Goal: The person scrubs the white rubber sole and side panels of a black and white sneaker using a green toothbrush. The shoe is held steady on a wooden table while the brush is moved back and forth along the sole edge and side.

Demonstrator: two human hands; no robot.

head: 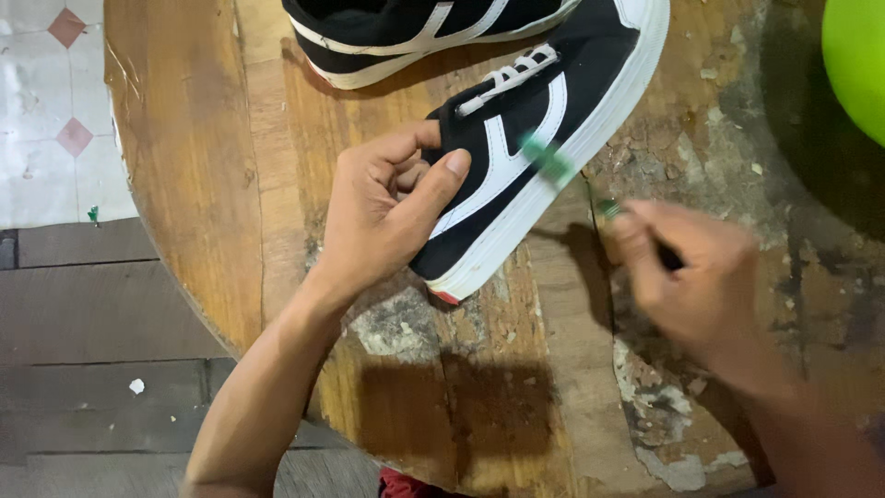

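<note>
**Worn round tabletop, one sneaker gripped and a brush against its side**

Wood, scuffed and flaking, makes up the round tabletop (194, 166), with pale patches of peeled finish near its front edge and along its right side. Beyond its left rim lie grey floorboards (83, 323) and, farther up, a strip of pale tiled floor (41, 111) with small pink diamonds.

A black sneaker (544, 120) with white stripes and a thick white sole lies on its side across the middle of the tabletop, heel toward the person and toe pointing up and to the right. The left hand (387, 207) is closed around its heel end: the thumb presses on the black side panel near the stripe, and the curled fingers hook over the collar at the opening.

The right hand (691, 277) is blurred; it is closed around the dark handle of a green-tipped brush (558, 171), whose head sits against the side of the sneaker just above the white sole. Whether the bristles actually touch cannot be told through the blur.

A second black sneaker (415, 37) lies at the top edge of the view, just beside the first. A bright green rounded object (857, 65) shows at the upper right corner.
</note>
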